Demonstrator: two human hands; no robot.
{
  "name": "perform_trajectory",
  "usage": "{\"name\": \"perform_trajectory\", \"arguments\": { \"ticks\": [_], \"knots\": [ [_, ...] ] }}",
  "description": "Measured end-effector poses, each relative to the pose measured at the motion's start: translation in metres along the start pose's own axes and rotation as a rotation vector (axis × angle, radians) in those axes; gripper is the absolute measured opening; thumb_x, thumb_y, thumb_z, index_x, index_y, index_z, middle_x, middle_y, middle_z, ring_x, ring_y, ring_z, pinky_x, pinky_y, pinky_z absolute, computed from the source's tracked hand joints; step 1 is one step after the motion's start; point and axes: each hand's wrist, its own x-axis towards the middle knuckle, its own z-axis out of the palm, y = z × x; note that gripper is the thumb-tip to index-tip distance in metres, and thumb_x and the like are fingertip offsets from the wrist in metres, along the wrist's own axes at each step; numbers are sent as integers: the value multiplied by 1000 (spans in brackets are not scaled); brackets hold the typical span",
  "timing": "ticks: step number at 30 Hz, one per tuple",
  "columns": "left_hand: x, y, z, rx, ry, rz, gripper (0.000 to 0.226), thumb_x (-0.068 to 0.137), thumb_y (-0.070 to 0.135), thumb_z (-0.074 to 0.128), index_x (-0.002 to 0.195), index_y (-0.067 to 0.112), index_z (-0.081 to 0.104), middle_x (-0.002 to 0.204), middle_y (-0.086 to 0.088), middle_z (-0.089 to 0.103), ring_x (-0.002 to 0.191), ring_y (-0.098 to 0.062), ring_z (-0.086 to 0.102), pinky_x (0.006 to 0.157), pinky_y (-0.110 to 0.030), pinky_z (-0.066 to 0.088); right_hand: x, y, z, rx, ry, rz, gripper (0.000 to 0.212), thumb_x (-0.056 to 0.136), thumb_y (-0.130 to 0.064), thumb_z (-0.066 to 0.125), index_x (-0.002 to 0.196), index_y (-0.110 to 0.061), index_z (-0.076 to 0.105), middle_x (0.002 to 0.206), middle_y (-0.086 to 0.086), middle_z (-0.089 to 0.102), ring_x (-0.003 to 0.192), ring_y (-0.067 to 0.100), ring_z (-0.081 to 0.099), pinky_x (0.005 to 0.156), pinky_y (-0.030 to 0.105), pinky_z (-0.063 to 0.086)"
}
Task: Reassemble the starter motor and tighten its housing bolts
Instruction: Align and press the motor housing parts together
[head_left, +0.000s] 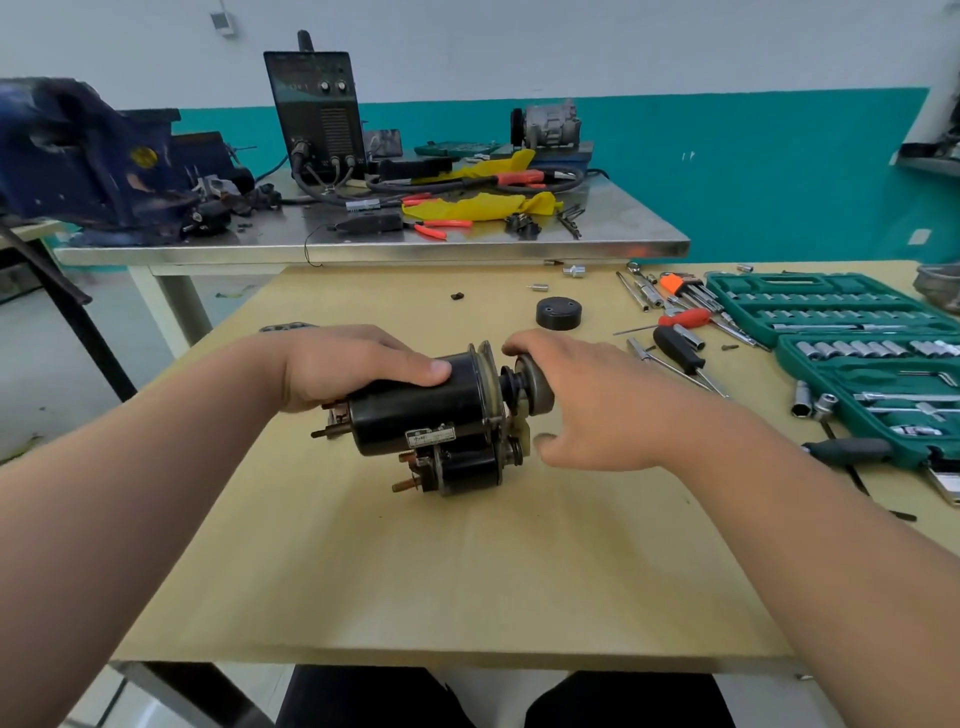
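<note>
The black starter motor (415, 410) lies on its side in the middle of the wooden table (415, 571), its solenoid (467, 470) toward me. My left hand (343, 366) grips the top and left end of the motor body. At the right end my right hand (597, 400) holds the grey pinion gear (537, 387) on the shaft, fingers over the top and thumb below. A black round end cap (558, 312) sits apart on the table behind the motor.
Green socket set cases (831, 317) lie open at the right, with screwdrivers (680, 348), hex keys and loose sockets beside them. A metal bench (363, 244) behind carries a welder, yellow cloth, pliers and a blue vise (78, 156).
</note>
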Motion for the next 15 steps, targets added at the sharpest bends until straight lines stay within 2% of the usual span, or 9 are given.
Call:
{"name": "perform_trajectory", "arguments": {
  "ticks": [2, 5, 7, 10, 12, 15],
  "knots": [
    [1, 2, -1, 41, 33, -10, 51, 61, 74, 63, 80, 28, 75, 81, 0, 72, 75, -17, 68, 68, -30, 48, 4, -2, -2, 37, -56, 36, 102, 58, -68, 73, 135, -44, 10, 140, -5, 43, 112, 21, 49, 82, 30, 34],
    [4, 4, 5, 138, 129, -30, 54, 74, 72, 49, 92, 27, 71, 84, 5, 73, 77, -11, 69, 74, -34, 47, 8, -7, -3, 26, -45, 60, 102, 54, -84, 58, 134, -48, 4, 142, -4, 43, 115, 24, 54, 82, 37, 47],
    [5, 7, 10, 216, 199, -27, 63, 72, 83, 42, 92, 30, 69, 78, 11, 72, 70, -3, 67, 71, -32, 46, 10, -9, -1, -52, 3, 17, 98, 51, -92, 39, 132, -51, 2, 139, -4, 47, 112, 24, 56, 81, 40, 51],
    [4, 14, 10, 257, 232, -54, 71, 59, 85, 38, 90, 29, 70, 76, 10, 72, 68, -4, 67, 70, -30, 48, 10, -8, 1, -88, 38, -20, 105, 40, -98, 21, 132, -53, 0, 133, -6, 53, 113, 23, 56, 80, 41, 52],
    [3, 16, 10, 256, 228, -72, 75, 56, 86, 39, 91, 28, 71, 77, 9, 72, 68, -5, 68, 70, -31, 51, 9, -8, 1, -89, 39, -34, 108, 38, -100, 17, 133, -53, 0, 129, -6, 55, 110, 22, 57, 77, 40, 52],
    [3, 14, 14, 287, 297, -72, 78, 53, 89, 36, 87, 29, 72, 72, 11, 72, 63, -2, 66, 63, -27, 48, 10, -7, 1, -96, 49, -65, 105, 43, -99, 21, 134, -52, 0, 121, -5, 58, 107, 22, 57, 74, 39, 52]
  ]
}}
